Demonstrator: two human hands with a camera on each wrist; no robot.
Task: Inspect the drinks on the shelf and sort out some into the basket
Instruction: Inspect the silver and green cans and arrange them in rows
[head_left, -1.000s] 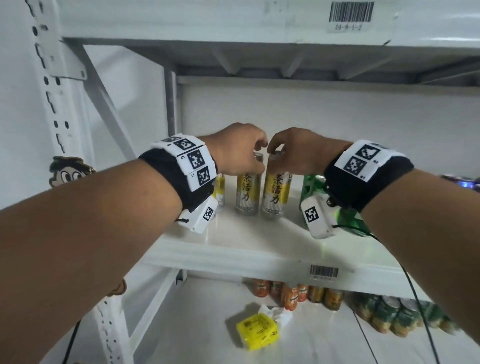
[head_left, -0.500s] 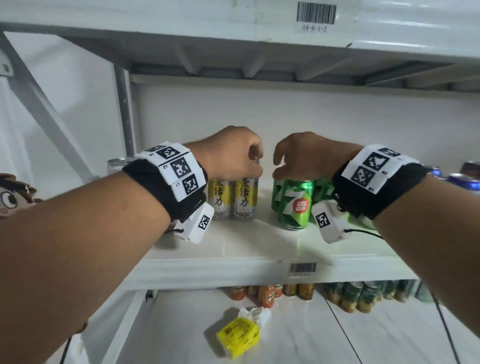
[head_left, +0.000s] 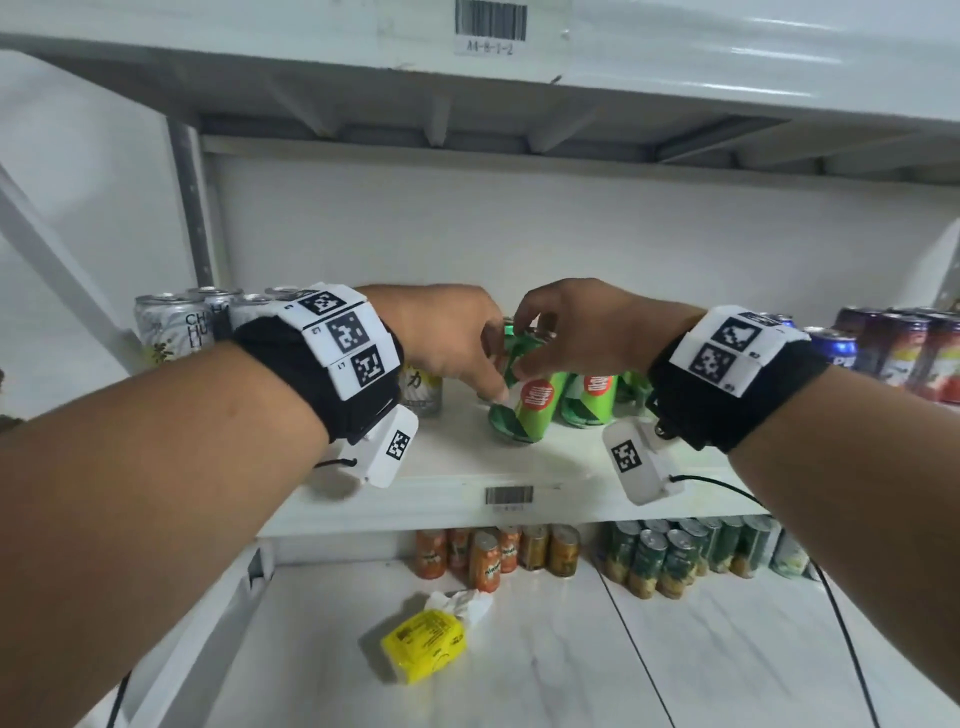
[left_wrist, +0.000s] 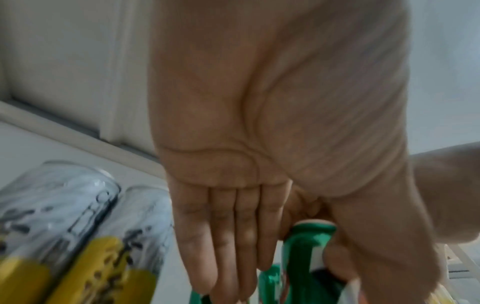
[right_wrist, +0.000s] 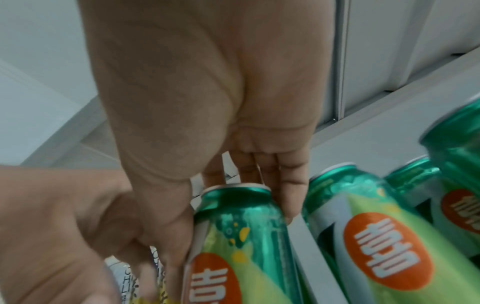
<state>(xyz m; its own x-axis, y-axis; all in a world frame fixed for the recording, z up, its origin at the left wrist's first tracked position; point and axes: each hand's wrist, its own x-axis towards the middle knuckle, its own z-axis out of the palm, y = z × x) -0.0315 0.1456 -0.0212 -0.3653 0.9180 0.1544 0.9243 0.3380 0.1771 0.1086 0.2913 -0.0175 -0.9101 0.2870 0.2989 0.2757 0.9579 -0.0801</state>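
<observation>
A green soda can (head_left: 530, 410) with an orange label stands tilted on the white shelf (head_left: 447, 467), its top leaning toward my hands. My right hand (head_left: 535, 338) grips its top rim, thumb on one side and fingers behind, as the right wrist view of the can (right_wrist: 246, 236) shows. My left hand (head_left: 491, 374) holds the same can (left_wrist: 303, 246) between thumb and straight fingers. More green cans (head_left: 592, 400) stand upright just to its right. No basket is in view.
Yellow-and-silver tea cans (head_left: 415, 389) and white cans (head_left: 171, 327) stand to the left, purple and blue cans (head_left: 893, 353) to the right. Below are orange cans (head_left: 483, 556) and green cans (head_left: 675, 556). A yellow packet (head_left: 423, 639) lies on the floor.
Both hands left the yellow tea cans and moved right to the green cans. They now hold one green can and have tipped it. The view shifted right too.
</observation>
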